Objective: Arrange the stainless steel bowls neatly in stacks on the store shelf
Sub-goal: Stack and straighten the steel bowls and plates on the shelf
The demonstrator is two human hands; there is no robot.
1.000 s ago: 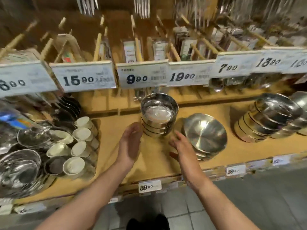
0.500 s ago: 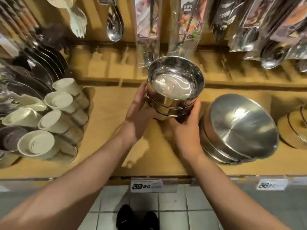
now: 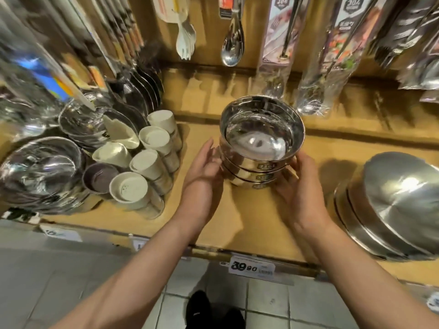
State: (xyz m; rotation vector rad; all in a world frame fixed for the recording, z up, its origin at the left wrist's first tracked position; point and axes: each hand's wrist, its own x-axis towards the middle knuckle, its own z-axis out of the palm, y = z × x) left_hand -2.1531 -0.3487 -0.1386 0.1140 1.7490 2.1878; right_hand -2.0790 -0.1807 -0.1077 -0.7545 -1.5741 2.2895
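Observation:
A stack of small stainless steel bowls, nested upright with labels on their sides, stands in the middle of the wooden shelf. My left hand lies against the stack's left side with its fingers fairly straight. My right hand cups the stack's right side, thumb along the lower bowls and fingers curled round behind. The inside of the top bowl is shiny and holds nothing.
A stack of wide steel bowls leans on its side at the right. White-bottomed cups lie in rows to the left, with more steel bowls beyond them. Packaged spoons hang above. A price tag marks the shelf's front edge.
The view has come closer and shifted right. My hands reached the stack and took hold of it; it now sits lower on the shelf, and my left fingers have straightened against its side.

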